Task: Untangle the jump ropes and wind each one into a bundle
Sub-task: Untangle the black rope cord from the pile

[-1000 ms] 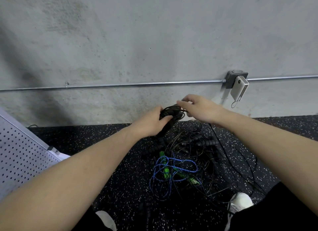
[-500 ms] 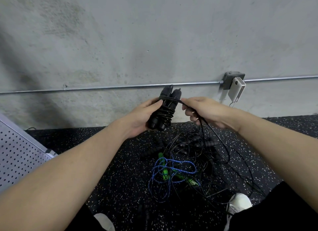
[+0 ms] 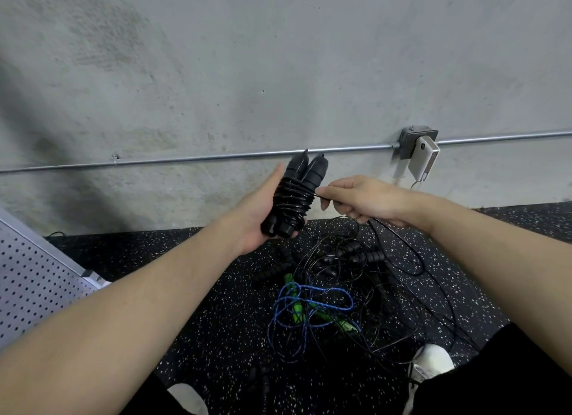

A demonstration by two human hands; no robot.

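While held upright at frame centre, black handle pair (image 3: 294, 195) is gripped by left hand (image 3: 257, 216), black cord (image 3: 399, 244) coiled round handles. Cord's free run is pinched by right hand (image 3: 362, 198) just right of coils. Tangle of black ropes (image 3: 349, 260) and blue rope (image 3: 306, 309) with green handles (image 3: 297, 306) is left on speckled floor (image 3: 216, 337), lower centre.

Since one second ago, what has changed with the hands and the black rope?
The left hand lifted the paired black handles from above the pile to upright before the wall. The right hand kept hold of the cord and laid more turns round them. The pile on the floor stayed.
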